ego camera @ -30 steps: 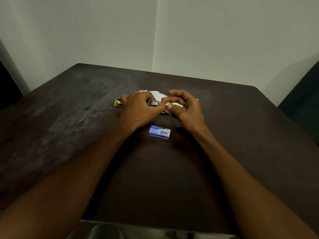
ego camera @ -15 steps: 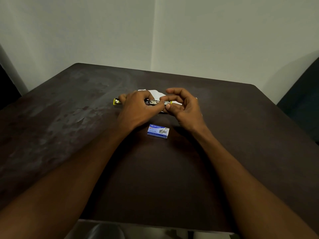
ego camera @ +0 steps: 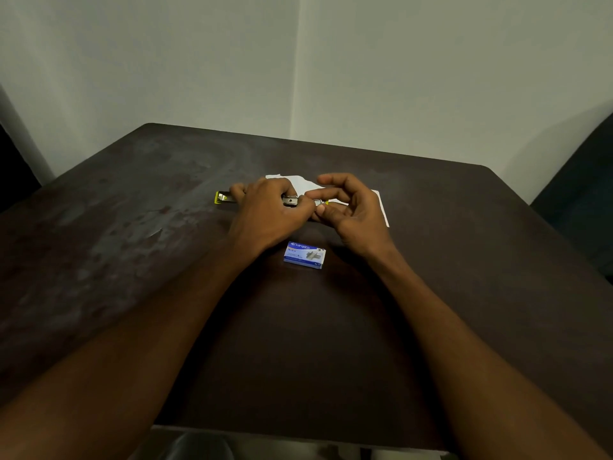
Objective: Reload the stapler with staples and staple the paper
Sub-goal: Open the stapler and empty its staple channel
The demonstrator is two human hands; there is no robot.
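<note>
A yellow and metal stapler [ego camera: 225, 197] lies opened out flat on the dark table [ego camera: 99, 244], its yellow end sticking out to the left. My left hand [ego camera: 268, 214] presses down on its middle and hides most of it. My right hand [ego camera: 345, 210] pinches at the stapler's right end with thumb and forefinger; whether staples are between the fingers I cannot tell. White paper [ego camera: 378, 204] lies under and behind both hands. A small blue staple box [ego camera: 304, 259] sits closed, just in front of the hands.
The table is backed by a pale wall corner. A dark chair back [ego camera: 583, 194] stands at the right edge. The table's near edge runs just below my forearms.
Both hands stay at the stapler; the fingers of my right hand have shifted slightly at its right end. The box and paper have not moved.
</note>
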